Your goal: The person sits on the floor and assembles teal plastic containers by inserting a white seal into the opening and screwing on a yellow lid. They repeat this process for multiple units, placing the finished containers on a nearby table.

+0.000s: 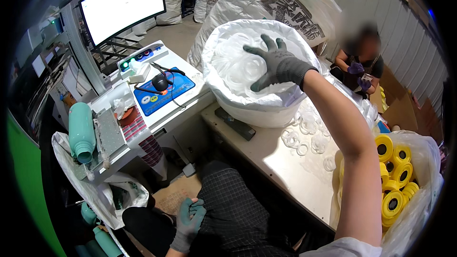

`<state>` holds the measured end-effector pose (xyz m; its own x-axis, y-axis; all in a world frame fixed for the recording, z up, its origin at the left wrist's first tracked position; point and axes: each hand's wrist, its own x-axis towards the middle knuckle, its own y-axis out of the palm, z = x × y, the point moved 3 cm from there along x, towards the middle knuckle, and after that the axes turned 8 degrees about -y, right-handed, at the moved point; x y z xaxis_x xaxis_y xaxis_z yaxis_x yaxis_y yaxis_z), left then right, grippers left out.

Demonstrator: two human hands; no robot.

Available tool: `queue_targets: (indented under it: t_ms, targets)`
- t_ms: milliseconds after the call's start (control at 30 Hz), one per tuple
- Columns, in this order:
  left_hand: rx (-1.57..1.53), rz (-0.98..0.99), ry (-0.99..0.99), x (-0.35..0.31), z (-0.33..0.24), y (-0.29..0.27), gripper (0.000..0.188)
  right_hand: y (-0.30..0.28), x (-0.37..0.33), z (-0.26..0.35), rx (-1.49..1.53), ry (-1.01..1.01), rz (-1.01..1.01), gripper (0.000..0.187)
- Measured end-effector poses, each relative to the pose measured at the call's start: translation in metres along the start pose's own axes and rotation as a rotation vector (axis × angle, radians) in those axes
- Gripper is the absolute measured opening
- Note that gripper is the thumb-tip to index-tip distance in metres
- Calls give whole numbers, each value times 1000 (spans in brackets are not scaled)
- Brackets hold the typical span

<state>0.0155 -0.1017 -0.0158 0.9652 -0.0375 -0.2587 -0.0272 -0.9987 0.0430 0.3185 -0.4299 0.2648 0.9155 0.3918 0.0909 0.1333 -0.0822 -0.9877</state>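
My right hand (278, 64), in a grey-green work glove, is spread over a round tub (273, 116) with a white plastic liner. Translucent white plastic rings (231, 59) fill the tub, and the fingers are at their surface with none gripped that I can see. Low down, my left hand (189, 223) is by my thigh, gloved too, with one fingertip bare. Its fingers are bent together; whether anything small is between them is hidden. More loose rings (309, 135) lie on the white bench (281, 166) beside the tub.
Yellow spools with dark centres (392, 200) fill a clear-lined container at right. On the left desk are a blue mat (150, 107), a black mouse (160, 82), pliers (169, 69), a green bottle (82, 131) and a monitor (123, 7). Behind, a person (364, 62) in purple gloves sits.
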Motion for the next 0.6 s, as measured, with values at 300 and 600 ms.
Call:
queue_targets:
  t_ms: [300, 600]
  targets:
    - [-52, -74, -54, 10, 15, -19, 31, -2, 16, -12, -105, 161, 92, 102]
    - [373, -90, 593, 66, -100, 21, 76, -3, 22, -18, -82, 200, 22, 75]
